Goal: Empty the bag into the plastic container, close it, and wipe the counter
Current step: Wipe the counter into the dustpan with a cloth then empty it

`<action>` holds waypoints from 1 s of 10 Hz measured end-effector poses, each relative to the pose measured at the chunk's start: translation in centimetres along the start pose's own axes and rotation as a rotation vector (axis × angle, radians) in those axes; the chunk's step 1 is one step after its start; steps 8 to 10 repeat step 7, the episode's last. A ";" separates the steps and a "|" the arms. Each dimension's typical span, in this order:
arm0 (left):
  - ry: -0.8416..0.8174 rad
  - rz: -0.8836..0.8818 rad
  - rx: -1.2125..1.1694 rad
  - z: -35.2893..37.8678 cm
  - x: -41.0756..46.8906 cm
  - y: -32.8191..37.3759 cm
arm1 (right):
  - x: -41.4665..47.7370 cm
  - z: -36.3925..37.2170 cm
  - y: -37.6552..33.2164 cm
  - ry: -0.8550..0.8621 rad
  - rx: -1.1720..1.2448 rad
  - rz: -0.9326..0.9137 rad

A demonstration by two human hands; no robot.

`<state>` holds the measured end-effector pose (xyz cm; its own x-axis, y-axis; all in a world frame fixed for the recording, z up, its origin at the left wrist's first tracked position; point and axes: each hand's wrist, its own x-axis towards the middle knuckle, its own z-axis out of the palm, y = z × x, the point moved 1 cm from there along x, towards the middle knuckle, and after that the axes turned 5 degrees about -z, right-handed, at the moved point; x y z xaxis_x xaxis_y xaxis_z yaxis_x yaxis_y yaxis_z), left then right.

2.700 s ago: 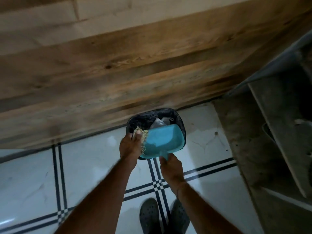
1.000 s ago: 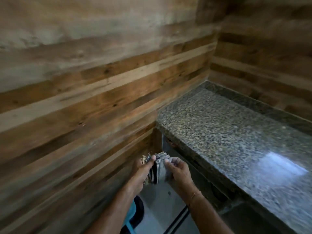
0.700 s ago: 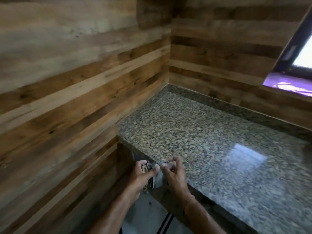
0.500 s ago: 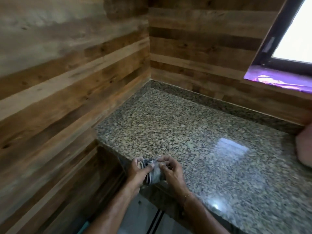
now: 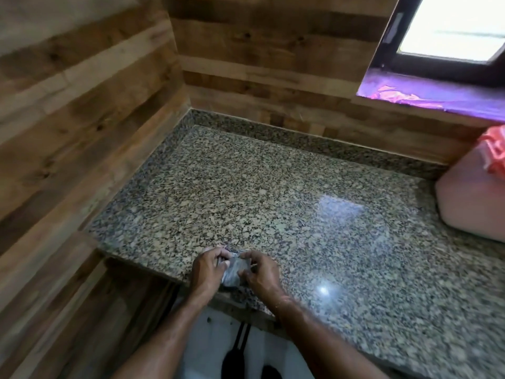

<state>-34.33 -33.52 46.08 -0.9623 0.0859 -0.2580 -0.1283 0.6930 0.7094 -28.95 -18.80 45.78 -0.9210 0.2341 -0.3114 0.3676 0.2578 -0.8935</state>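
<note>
Wood-plank walls point(image 5: 82, 105) close in a corner around a speckled grey-and-tan granite counter point(image 5: 273, 192), glossy enough to mirror the bright window point(image 5: 451, 26) above its right end. At the counter's front edge the left hand point(image 5: 206, 272) and the right hand point(image 5: 262, 272) both pinch a small bunched grey cloth point(image 5: 235, 270) between them, fingers curled onto it from either side. It sits just over the stone lip and looks as if it is being gathered into a pad, which would suit the wiping step. Held low at the near edge, it is where a first stroke could begin. Far right, well apart from the hands, a pale pink smooth-sided bulky object point(image 5: 470, 201) rests on the counter with crumpled orange-red plastic point(image 5: 494, 149) on top. The frame cuts both off, so whether this is the plastic container, and whether it is closed, cannot be told. The cloth's pattern and dampness are lost to blur and covering fingers. Below the counter only a strip of white floor point(image 5: 218, 346) and dark shoe tips point(image 5: 232, 365) show.
</note>
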 end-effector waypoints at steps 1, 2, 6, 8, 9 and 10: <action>-0.002 0.008 0.073 -0.5 1.9 -1.5 | 1.6 1.7 -0.1 -0.014 -0.179 -0.057; -0.082 0.034 0.244 -1.3 3.5 -3.4 | 2.4 3.7 0.1 0.005 -0.322 -0.092; -0.091 0.134 0.378 -3.5 4.8 -6.2 | 2.8 5.5 0.7 0.020 -0.713 -0.203; 0.023 0.162 0.397 -4.0 4.8 -4.8 | 2.2 4.0 0.9 0.078 -0.680 -0.181; 0.023 0.162 0.397 -4.0 4.8 -4.8 | 2.2 4.0 0.9 0.078 -0.680 -0.181; 0.023 0.162 0.397 -4.0 4.8 -4.8 | 2.2 4.0 0.9 0.078 -0.680 -0.181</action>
